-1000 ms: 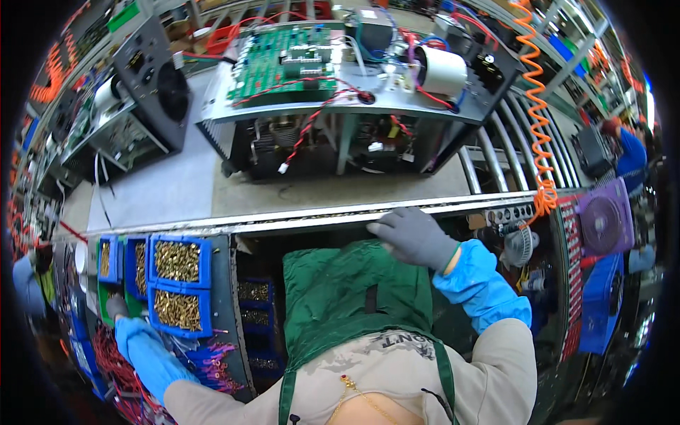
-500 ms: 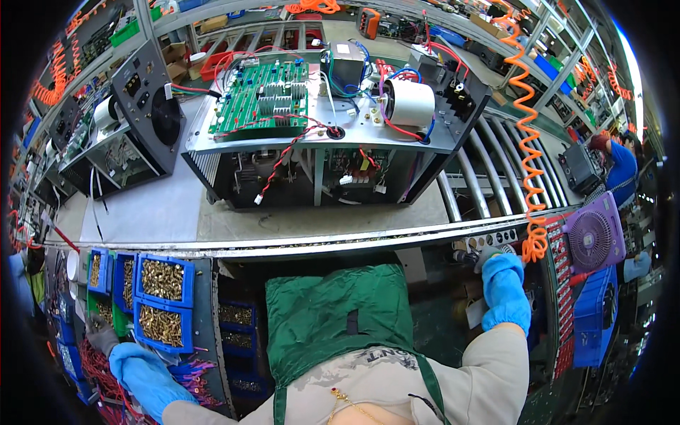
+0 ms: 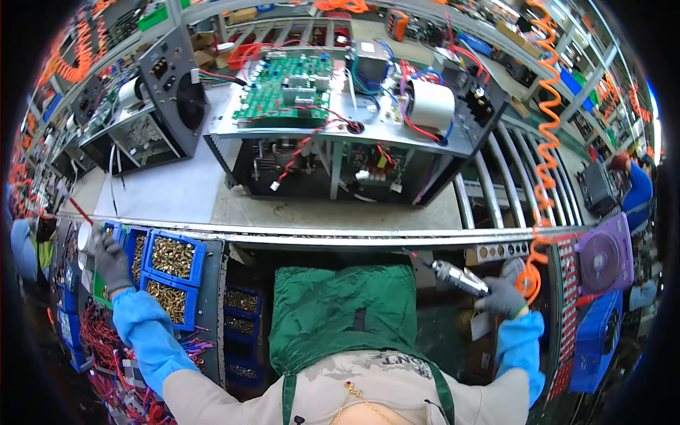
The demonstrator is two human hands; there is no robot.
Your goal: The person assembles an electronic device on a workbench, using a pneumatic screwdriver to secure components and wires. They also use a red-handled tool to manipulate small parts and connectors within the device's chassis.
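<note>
Screws (image 3: 172,256) lie in blue bins (image 3: 200,248) under the loosely curled, empty-looking left hand (image 3: 111,262); the right hand (image 3: 501,297) is closed around a powered screwdriver (image 3: 459,278), whose orange coiled hose (image 3: 545,177) could be snagged.

We see electronics assembly line: open chassis (image 3: 340,142) with green circuit board (image 3: 287,88) at 12 o'clock, roller conveyor (image 3: 510,191) at 2, blue screw bins (image 3: 170,273) at 9, orange coiled air hose (image 3: 545,142) at 3.
</note>
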